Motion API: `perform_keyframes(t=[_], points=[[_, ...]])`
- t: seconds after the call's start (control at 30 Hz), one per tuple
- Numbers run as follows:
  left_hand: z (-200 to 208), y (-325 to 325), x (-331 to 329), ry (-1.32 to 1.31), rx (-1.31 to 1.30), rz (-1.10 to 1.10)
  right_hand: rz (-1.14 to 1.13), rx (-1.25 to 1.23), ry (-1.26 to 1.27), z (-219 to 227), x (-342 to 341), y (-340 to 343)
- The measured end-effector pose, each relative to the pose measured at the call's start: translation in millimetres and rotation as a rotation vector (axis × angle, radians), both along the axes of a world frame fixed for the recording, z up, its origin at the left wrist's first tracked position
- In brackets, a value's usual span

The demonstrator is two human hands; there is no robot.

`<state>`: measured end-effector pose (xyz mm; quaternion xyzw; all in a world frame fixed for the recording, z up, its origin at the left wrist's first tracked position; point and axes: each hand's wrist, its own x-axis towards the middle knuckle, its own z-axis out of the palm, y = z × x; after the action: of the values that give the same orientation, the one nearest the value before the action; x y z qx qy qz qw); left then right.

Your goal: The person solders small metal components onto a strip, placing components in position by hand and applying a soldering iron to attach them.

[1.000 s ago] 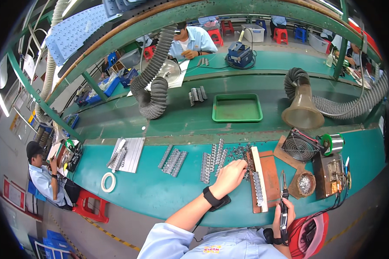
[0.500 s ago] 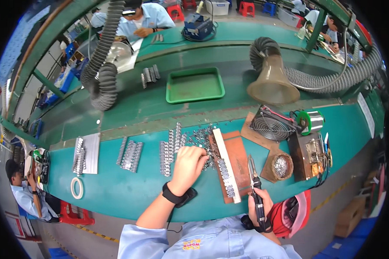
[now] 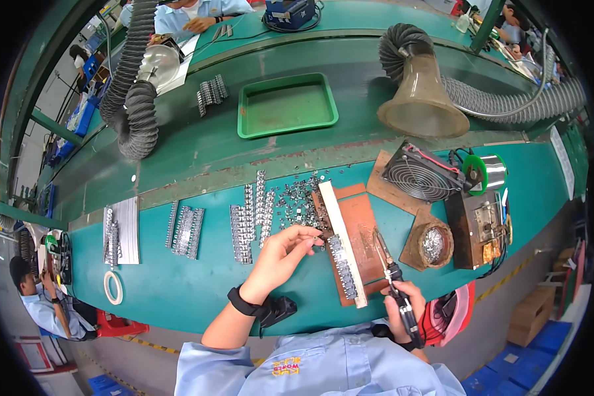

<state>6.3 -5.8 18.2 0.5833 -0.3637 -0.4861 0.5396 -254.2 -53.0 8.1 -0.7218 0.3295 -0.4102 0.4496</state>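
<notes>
My left hand [image 3: 285, 256] is closed in a pinch on a small metal part [image 3: 318, 241], whose exact kind is too small to tell. The fingertips sit beside the upper end of a strip of small components [image 3: 342, 269], which lies along a pale wooden bar [image 3: 342, 244]. Bar and strip rest on a reddish-brown board [image 3: 361, 228]. My right hand [image 3: 404, 300] grips a soldering iron [image 3: 393, 270] by its black handle, its tip pointing up over the board's right side. Loose small metal parts [image 3: 300, 201] are scattered beyond my left fingers.
Several component strips [image 3: 241, 231] lie left of my left hand. A tape roll [image 3: 113, 288] is farther left. To the right are a fan [image 3: 416, 173], a solder spool [image 3: 485, 174], a round pot [image 3: 434, 244] and a soldering station [image 3: 465, 231]. A green tray [image 3: 244, 125] and an extraction hood [image 3: 419, 109] stand beyond.
My left hand has moved from over the loose parts toward the strip, now with a small part visible in its pinch. The soldering iron has shifted closer to the board. The view has tilted down.
</notes>
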Motion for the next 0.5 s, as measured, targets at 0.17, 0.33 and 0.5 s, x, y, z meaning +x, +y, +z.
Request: perform_keyframes(t=[0.17,0.33,0.5], points=[[1.3,-4.9,0.1,0.143,0.042,-0.031,0.121,0.065,-0.021,20.7,-1.3,-20.5],[1.3,-5.0,-0.2,0.354,0.101,-0.054,0.215,-0.026,-0.12,24.0,18.9,-47.9],[-11.8,-6.1,0.6,0.419,0.107,-0.102,0.16,0.043,-0.178,7.3,36.5,-56.7]])
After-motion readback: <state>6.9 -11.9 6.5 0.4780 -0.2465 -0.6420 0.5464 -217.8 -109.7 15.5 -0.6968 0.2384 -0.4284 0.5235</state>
